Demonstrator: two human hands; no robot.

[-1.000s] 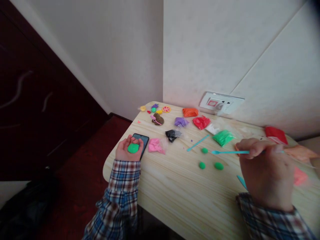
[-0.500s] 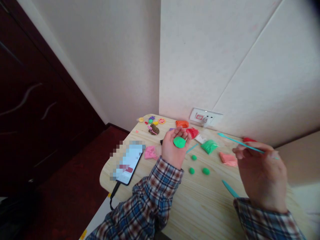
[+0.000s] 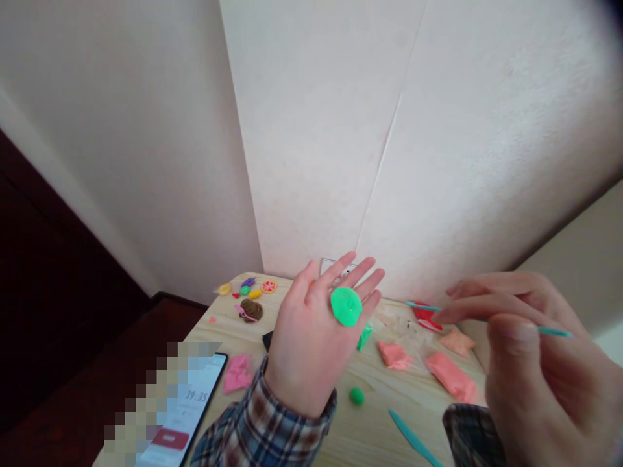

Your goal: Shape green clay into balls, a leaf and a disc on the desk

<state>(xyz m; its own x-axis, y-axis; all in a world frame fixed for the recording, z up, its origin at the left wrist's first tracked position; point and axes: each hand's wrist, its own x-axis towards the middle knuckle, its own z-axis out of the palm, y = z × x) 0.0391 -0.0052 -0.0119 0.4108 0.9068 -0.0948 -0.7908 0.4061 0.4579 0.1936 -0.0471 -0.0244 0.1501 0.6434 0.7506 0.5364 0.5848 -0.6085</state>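
Observation:
My left hand [image 3: 316,337] is raised over the table, palm up with the fingers stretched and spread. On its palm rests a flattened round piece of bright green modelling clay [image 3: 346,307] with a small dent near its middle. To the right, my right hand [image 3: 540,350] grips a thin light-blue clay tool [image 3: 555,331] between thumb and fingers, its tip pointing left, apart from the clay. A small green clay ball [image 3: 357,396] lies on the table below. Nearby lies a teal plastic clay knife [image 3: 413,438]. My left hand hides part of the table behind it.
A phone [image 3: 187,408] with a lit screen lies at the left. Behind it are pink clay [image 3: 237,374], a brown coiled figure [image 3: 251,310] and small fruit-like pieces [image 3: 268,287]. Packets of coral clay [image 3: 451,376] and a red packet [image 3: 428,317] are at the right, by the wall [image 3: 311,143].
My left hand has moved right, away from over the phone, and its fingers have straightened with the green clay on the palm. My right hand has come closer with the tool. The view has shifted.

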